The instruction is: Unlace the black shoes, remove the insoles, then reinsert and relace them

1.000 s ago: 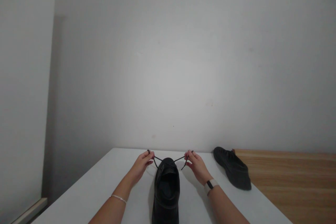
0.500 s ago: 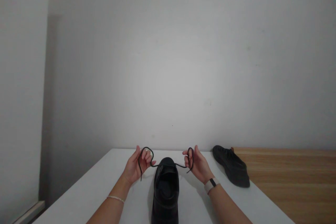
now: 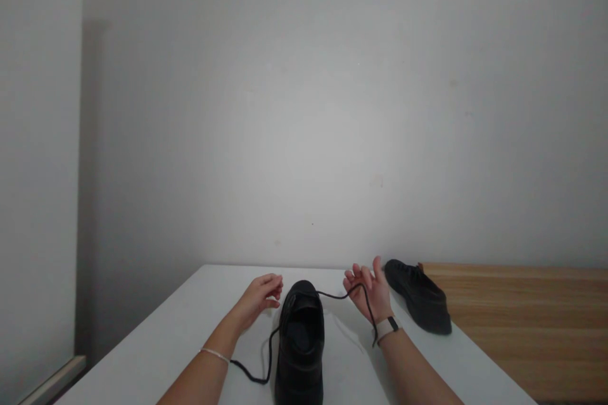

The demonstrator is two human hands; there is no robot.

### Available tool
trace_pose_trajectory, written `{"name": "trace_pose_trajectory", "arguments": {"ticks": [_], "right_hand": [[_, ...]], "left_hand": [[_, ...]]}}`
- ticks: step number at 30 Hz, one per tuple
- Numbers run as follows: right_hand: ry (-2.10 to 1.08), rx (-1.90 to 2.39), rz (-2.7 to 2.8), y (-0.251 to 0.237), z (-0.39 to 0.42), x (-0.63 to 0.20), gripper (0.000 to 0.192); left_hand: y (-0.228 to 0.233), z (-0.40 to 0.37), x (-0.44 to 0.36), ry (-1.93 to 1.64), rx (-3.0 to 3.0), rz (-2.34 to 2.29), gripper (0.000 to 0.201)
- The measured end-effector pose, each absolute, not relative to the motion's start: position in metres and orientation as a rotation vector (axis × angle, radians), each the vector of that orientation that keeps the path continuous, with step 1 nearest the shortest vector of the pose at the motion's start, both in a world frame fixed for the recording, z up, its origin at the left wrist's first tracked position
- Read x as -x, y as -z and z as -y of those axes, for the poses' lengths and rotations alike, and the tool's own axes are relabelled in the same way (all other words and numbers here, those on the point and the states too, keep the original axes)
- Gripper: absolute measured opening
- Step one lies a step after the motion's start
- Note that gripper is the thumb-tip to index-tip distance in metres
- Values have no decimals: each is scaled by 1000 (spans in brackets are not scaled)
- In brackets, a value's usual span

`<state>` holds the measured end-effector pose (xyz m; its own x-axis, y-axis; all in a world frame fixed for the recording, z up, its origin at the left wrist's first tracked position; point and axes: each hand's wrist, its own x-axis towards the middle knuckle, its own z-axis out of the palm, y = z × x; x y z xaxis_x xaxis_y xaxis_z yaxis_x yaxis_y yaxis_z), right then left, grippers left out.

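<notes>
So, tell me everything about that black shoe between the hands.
The shoe is black, leather-like, its opening facing up. It sits upright on the white table, toe towards the wall, heel bottom out of frame. One loose lace loops down its left; the other drapes across the right hand. The left hand is beside its toe; neither hand grips it.

"What stands at the back?"
"A plain grey wall [image 3: 304, 107], faintly marked, brightest around the middle and dimmer towards the edges."
"And on the left?"
"A pale side wall or panel [image 3: 40, 139], a dark band of shadow [image 3: 89, 171] beside it, and a light strip [image 3: 57, 381] low down."
"Any furniture?"
"A white surface [image 3: 180, 335] reaching the wall, with wood-grained boarding [image 3: 517, 329] at right."
</notes>
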<state>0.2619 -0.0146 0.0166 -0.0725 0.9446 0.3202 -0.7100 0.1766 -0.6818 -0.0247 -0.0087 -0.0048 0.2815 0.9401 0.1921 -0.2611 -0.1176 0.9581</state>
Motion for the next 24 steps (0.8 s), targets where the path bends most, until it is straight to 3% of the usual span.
{"name": "trace_pose_trajectory", "arguments": {"ticks": [3,8,13,24], "right_hand": [[-1402,309,868,-17,13,-262,62],[-1407,637,1172,-3,6,-244,29],[-1367,829,1543,12,5,-228,28],[-1236,779,1560,18,2,-221,21]], "left_hand": [[13,7,21,-1079,-1409,-819,29],[15,7,18,-1019,-1523,-811,34],[14,3,18,-1054,-1565,-806,35],[7,7,12,-1132,-1654,-842,27]]}}
